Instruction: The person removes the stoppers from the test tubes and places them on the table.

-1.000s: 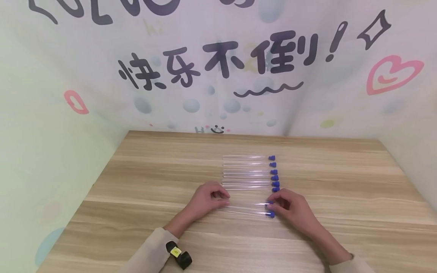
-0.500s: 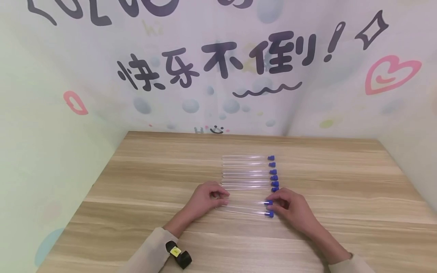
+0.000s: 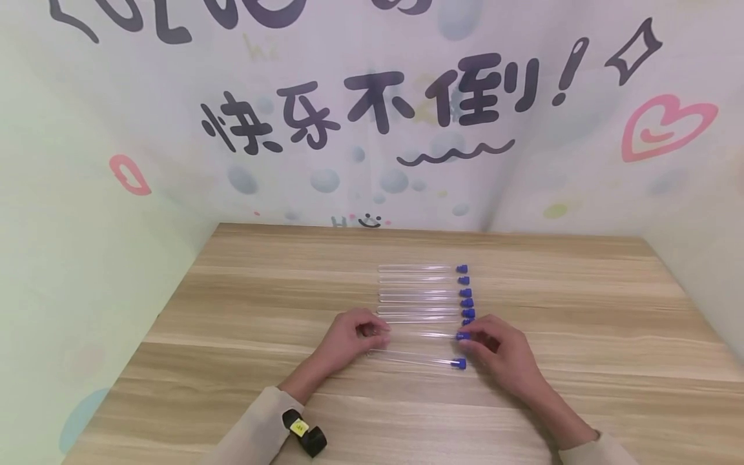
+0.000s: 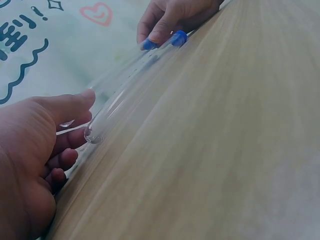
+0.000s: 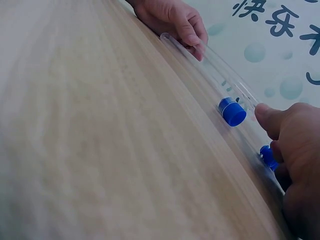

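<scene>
A clear test tube (image 3: 429, 334) with a blue cap lies crosswise between my two hands. My left hand (image 3: 354, 337) pinches its rounded end between thumb and fingers. At the other end, the thumb and fingers of my right hand (image 3: 501, 349) pinch it by the blue cap. Closer to me on the table rests a second capped test tube (image 5: 231, 111), slightly slanted, its rounded end (image 4: 93, 136) just below my left fingers. Beyond the hands, several more tubes (image 3: 415, 296) lie side by side in a row, blue caps to the right.
The wood-grain table (image 3: 244, 271) meets a white printed cloth (image 3: 325, 187) at its back edge, with cloth on both sides too. A black strap (image 3: 305, 434) with a yellow label sits on my left sleeve.
The held tube has moved away from me, toward the row, and the gap to the nearer tube has widened. My right hand shifted slightly forward; the left has stayed nearly in place.
</scene>
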Demonstrator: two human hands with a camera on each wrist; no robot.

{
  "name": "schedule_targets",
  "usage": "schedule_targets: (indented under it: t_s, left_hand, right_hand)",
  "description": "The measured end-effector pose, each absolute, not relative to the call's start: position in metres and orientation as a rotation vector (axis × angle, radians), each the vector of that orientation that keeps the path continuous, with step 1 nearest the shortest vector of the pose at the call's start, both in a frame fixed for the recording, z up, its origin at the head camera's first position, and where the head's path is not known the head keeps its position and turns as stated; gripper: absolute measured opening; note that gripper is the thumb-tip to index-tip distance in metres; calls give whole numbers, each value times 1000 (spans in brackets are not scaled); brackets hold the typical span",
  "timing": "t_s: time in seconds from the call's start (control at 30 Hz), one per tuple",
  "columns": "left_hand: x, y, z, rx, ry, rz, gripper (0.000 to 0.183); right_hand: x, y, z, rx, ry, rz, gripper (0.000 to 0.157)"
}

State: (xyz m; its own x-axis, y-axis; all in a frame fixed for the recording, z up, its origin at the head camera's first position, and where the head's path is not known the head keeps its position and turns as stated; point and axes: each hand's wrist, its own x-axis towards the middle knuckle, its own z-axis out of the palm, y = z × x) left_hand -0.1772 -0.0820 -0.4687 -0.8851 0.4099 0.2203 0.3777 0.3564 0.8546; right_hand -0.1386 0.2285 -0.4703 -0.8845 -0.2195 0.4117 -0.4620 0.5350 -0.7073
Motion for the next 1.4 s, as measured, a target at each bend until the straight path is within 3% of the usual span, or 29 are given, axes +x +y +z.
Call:
schedule_targets:
  t_s: [0.5, 1.4]
  left_hand:
    - [-175, -81, -464, 600, 2500, 1738, 20]
    - [-171, -82, -465, 804, 2395, 1765, 12]
  right_hand:
    - [-137, 227, -469, 456, -2479, 1390, 27]
    - [-135, 224, -462, 205, -2517, 1383, 18]
